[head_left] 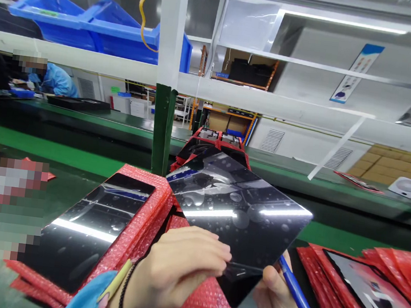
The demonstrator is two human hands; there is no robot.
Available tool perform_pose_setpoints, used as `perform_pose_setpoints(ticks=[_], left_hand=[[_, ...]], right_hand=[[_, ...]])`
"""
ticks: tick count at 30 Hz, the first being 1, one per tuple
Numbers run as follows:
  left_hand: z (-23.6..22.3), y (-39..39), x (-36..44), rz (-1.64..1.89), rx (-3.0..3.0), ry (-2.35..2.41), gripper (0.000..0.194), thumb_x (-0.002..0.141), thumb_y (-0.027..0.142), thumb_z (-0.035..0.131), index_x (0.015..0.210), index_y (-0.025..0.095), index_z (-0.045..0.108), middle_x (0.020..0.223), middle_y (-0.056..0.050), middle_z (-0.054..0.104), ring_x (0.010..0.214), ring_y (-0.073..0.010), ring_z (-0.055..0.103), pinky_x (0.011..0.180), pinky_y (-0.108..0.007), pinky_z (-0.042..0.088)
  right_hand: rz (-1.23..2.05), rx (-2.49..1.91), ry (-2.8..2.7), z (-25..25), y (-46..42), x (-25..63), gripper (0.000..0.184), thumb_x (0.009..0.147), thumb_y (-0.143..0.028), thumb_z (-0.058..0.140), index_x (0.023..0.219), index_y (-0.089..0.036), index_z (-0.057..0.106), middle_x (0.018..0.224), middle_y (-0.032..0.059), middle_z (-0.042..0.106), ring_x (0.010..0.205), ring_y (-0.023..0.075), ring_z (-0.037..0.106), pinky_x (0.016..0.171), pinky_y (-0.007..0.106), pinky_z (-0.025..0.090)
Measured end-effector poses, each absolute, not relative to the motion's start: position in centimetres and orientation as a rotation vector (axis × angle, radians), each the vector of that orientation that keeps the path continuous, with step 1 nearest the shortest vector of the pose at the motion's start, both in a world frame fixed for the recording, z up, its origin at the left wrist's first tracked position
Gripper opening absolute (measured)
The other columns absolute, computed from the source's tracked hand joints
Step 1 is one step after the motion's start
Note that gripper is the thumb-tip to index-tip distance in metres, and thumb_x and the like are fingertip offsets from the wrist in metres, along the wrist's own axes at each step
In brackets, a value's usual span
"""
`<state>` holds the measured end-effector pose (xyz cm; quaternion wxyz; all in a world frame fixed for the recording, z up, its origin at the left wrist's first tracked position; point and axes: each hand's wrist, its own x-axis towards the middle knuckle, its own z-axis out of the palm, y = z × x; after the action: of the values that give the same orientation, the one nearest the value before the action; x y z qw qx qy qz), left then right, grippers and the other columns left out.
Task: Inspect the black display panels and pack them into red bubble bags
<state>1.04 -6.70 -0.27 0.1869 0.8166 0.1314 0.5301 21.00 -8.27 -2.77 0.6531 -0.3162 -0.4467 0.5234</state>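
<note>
I hold a glossy black glass panel [235, 212] tilted up in front of me, its surface dotted with bubbles under a clear film. My left hand [176, 270] is closed, its fingertips pinching the film at the panel's near edge. My right hand [277, 302] grips the panel's lower right corner from below and also holds a blue pen [300, 300]. A second black panel [87, 229] lies flat on red bubble wrap [138, 215] to the left.
More red bubble-wrap bags with a panel [372, 289] lie at the right. A stack of red trays [210, 144] stands behind the held panel. A green conveyor [82, 119] runs across, a green post [162, 129] rises ahead, and another person in blue [53, 80] sits far left.
</note>
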Motion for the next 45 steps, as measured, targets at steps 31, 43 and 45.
perform_pose_setpoints(ticks=[31,43,45], left_hand=[[1.7,-4.5,0.6,2.051,0.348,0.442,0.014,0.091,0.021,0.056,0.087,0.021,0.069,0.088,0.003,0.069,0.090,-0.0113,0.064,0.094,-0.024,0.045],[1.5,-4.3,0.0,2.075,0.379,0.430,0.005,0.086,0.023,0.062,0.087,0.022,0.067,0.091,0.003,0.071,0.089,-0.0122,0.065,0.086,-0.025,0.051],[1.4,-4.2,0.0,2.067,0.404,0.409,0.006,0.086,0.023,0.062,0.089,0.022,0.067,0.090,0.003,0.070,0.088,-0.0121,0.066,0.085,-0.025,0.051]], right_hand=[[1.326,-0.753,-1.080,-3.3,-7.7,20.1,0.088,0.057,-0.043,0.089,0.136,-0.035,0.051,0.122,0.0066,0.069,0.117,0.0316,0.061,0.092,0.038,0.052],[1.487,-0.590,-1.343,-2.1,-7.9,19.0,0.062,0.064,-0.028,0.088,0.119,-0.034,0.061,0.102,0.0001,0.072,0.082,0.0193,0.071,0.076,0.031,0.056],[1.486,-0.581,-1.335,-2.1,-8.0,19.1,0.059,0.067,-0.028,0.085,0.121,-0.034,0.061,0.098,0.0004,0.072,0.080,0.0199,0.071,0.078,0.032,0.056]])
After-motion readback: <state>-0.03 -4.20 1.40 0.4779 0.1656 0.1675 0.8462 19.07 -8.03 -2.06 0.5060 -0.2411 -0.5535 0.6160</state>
